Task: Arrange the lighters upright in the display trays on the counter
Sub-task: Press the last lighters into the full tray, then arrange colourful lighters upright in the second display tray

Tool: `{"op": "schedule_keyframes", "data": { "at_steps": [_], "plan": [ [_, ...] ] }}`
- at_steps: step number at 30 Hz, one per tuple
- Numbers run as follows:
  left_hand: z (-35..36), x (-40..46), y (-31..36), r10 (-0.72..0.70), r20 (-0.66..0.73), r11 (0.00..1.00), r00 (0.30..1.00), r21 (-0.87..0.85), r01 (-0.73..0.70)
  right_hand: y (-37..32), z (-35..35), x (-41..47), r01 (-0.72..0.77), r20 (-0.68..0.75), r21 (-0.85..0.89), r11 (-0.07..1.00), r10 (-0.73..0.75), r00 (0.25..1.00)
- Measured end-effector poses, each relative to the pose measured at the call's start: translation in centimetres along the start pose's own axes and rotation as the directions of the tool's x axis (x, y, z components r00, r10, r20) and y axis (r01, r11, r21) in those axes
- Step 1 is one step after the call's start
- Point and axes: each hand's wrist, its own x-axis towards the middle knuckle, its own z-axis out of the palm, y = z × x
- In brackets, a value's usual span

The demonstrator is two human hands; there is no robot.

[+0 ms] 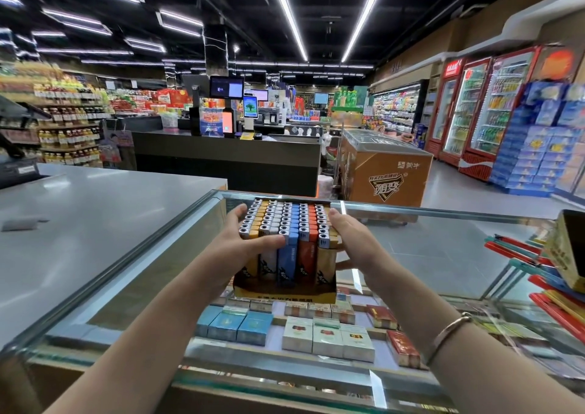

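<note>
One display tray (pixel 285 293) sits on the glass counter (pixel 443 249), packed with upright lighters (pixel 286 223) in five columns: yellow, white, blue, red and gold (about ten deep, hard to count exactly). Left hand (pixel 240 242) cups the left side, thumb curled across the front row's tops. Right hand (pixel 351 236) clasps the right side, fingers hidden behind. Cigarette packs (pixel 327 336) fill the case below.
</note>
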Motion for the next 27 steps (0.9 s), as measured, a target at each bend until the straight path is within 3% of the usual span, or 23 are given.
{"op": "schedule_keyframes", "data": {
  "at_steps": [2,4,7,9,12,16,20,24,27],
  "plan": [
    [0.8,-0.5,0.4,0.160,-0.136,0.978,0.978,0.159,-0.137,0.2,-0.5,-0.4,0.021,-0.013,0.019,1.000,-0.021,1.000],
    [2.0,-1.2,0.8,0.445,-0.237,0.859,0.864,0.387,-0.336,0.2,-1.1,-0.8,0.065,-0.072,0.029,0.997,-0.063,0.995],
    [4.7,-2.2,2.1,0.757,-0.179,0.576,0.629,0.637,-0.512,0.0,-2.7,-1.8,0.152,-0.176,0.006,0.988,-0.149,0.973],
    [7.4,-2.7,3.2,0.818,-0.101,0.479,0.566,0.663,-0.575,0.1,-4.4,-2.6,0.208,-0.235,-0.023,0.978,-0.207,0.950],
    [12.5,-3.0,4.5,0.824,0.016,0.441,0.566,0.607,-0.661,0.9,-7.9,-4.1,0.276,-0.372,-0.105,0.955,-0.295,0.880],
    [19.7,-2.2,4.9,0.763,0.164,0.491,0.626,0.484,-0.724,2.6,-13.6,-6.8,0.259,-0.593,-0.294,0.920,-0.388,0.706],
    [27.5,-1.5,4.3,0.627,0.325,0.633,0.708,0.317,-0.706,4.7,-20.6,-9.7,0.085,-0.748,-0.385,0.919,-0.364,0.555],
    [33.9,-0.6,3.7,0.512,0.427,0.711,0.745,0.277,-0.647,6.7,-27.5,-12.1,-0.185,-0.864,-0.403,0.896,-0.306,0.399],
    [37.2,0.2,3.6,0.424,0.466,0.759,0.776,0.284,-0.585,8.3,-30.9,-13.0,-0.356,-0.914,-0.293,0.887,-0.151,0.376]
  ]
}}
